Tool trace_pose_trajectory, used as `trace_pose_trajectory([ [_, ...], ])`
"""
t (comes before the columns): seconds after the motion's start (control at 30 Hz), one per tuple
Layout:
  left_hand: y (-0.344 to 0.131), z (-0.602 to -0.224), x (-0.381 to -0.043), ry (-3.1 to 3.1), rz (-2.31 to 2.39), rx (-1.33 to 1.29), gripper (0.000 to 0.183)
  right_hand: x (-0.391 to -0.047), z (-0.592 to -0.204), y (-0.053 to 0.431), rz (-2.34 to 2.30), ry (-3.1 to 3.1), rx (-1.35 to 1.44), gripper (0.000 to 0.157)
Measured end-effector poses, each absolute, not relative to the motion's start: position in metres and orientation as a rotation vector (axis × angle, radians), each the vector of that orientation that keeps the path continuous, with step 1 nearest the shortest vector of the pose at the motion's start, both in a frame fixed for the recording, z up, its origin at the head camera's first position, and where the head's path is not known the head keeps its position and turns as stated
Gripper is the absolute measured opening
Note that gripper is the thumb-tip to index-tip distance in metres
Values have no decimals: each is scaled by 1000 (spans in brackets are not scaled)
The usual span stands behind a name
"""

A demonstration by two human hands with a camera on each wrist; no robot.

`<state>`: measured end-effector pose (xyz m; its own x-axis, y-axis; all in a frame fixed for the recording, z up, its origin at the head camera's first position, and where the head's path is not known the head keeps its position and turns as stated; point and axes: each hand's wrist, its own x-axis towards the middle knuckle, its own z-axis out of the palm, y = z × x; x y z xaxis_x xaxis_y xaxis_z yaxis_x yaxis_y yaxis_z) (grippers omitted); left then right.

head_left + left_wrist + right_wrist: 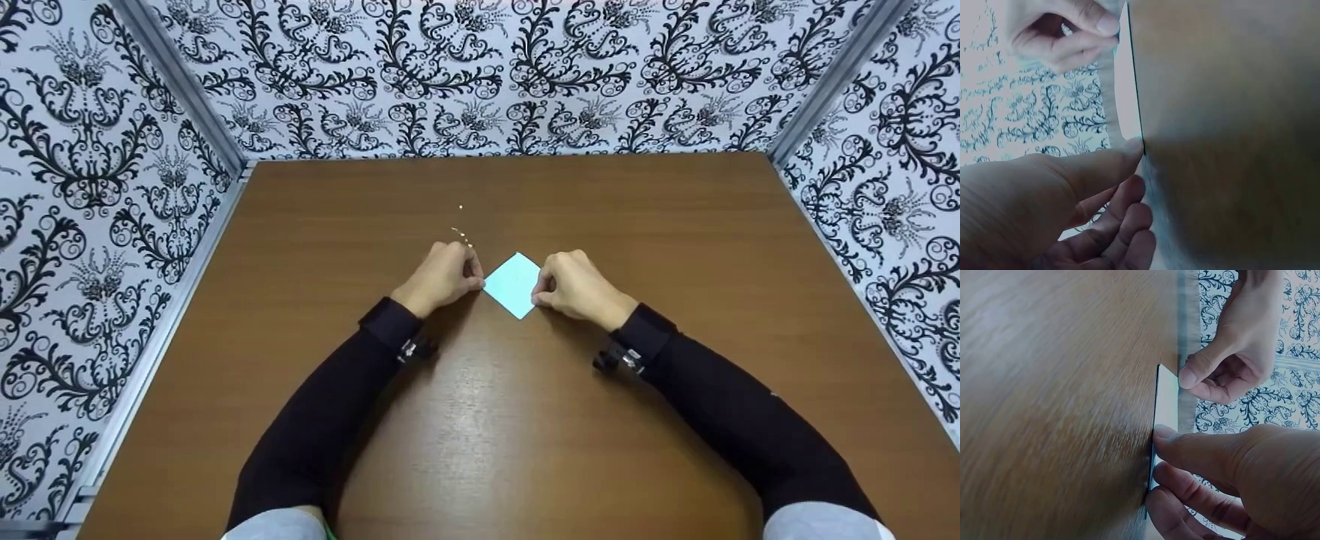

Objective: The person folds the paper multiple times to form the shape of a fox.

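Note:
A pale blue square sheet of paper [513,283] lies turned like a diamond low over the brown table, one corner towards the person. My left hand [445,276] pinches its left corner between thumb and forefinger. On the opposite side, my right hand [577,289] grips the sheet near its right corner, which is hidden by the fingers. Seen edge-on in the left wrist view, the sheet [1125,90] looks thin, with a dark lower edge. The right thumb [1171,439] presses on its upper face in the right wrist view, other fingers curled at the edge.
Several tiny whitish bits [463,235] lie on the wooden table [480,420] just beyond the left hand. White walls with black scroll patterns [480,82] stand behind and at both sides, with grey metal rails [180,86] at the corners. Both forearms wear black sleeves [322,409].

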<state>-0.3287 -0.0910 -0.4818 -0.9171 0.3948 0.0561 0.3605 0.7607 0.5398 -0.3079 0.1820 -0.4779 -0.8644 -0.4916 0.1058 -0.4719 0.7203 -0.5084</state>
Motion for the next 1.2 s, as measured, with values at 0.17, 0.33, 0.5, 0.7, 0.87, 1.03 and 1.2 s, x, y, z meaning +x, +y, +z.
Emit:
trace_pose_trajectory([
  [0.17,-85,-482,-314,2954,868,792,7,-307,-479,181,-837,2883,-802,8],
  [0.33,-77,-482,-295,2982,734,1075,8,-307,-480,182,-838,2900,-823,8],
  [0.5,-70,-481,-278,3031,491,1249,15,-307,-480,181,-838,2907,-827,7],
  [0.7,-68,-484,-265,3013,273,1262,19,-306,-481,183,-836,2901,-820,7],
  [0.87,-69,-482,-259,3008,213,1270,23,-306,-481,183,-829,2912,-829,6],
  [1.03,-70,-484,-259,3019,158,1306,18,-301,-481,179,-831,2923,-813,5],
  [1.2,-71,-487,-260,3038,149,1334,14,-293,-481,171,-842,2904,-839,7],
])
